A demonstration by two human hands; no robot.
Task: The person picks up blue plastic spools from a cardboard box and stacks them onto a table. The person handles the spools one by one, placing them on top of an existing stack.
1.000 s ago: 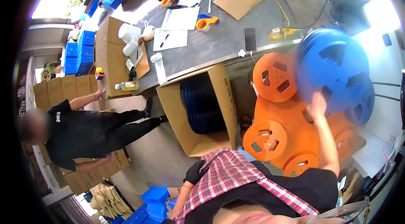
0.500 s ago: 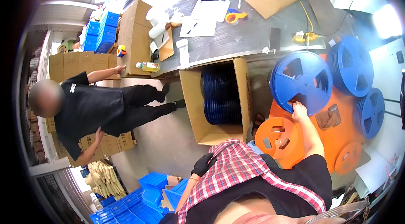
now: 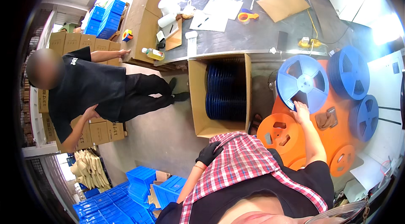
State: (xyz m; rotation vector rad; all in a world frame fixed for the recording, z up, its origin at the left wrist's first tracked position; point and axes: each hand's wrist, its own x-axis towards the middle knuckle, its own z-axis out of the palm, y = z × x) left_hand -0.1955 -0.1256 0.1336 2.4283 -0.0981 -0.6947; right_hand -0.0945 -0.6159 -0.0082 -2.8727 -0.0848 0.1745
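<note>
A blue slotted reel (image 3: 305,82) sits over the orange surface on the right. My bare right hand (image 3: 301,112) holds it by the near rim, fingers reaching in at a cutout. My left hand (image 3: 209,153), in a black glove, lies against my red plaid apron (image 3: 240,156) with its fingers apart and nothing in them. In front of me stands an uncovered cardboard box (image 3: 198,114) with two rows of dark blue reels (image 3: 227,93) on edge. An orange reel (image 3: 278,133) lies just nearer than my right hand.
Further right are two stacks of blue reels (image 3: 349,72). A brown glove (image 3: 325,119) rests on the orange surface (image 3: 322,139). Beyond the box, a grey table (image 3: 261,34) bears papers, tape dispensers and cardboard. A co-worker (image 3: 90,85) stands at left; blue bins (image 3: 141,177) are lower left.
The view has shifted, moving the box and table rightward in the picture. The held blue reel looks paler, with less stack thickness showing at its edge. My left hand still rests on the apron.
</note>
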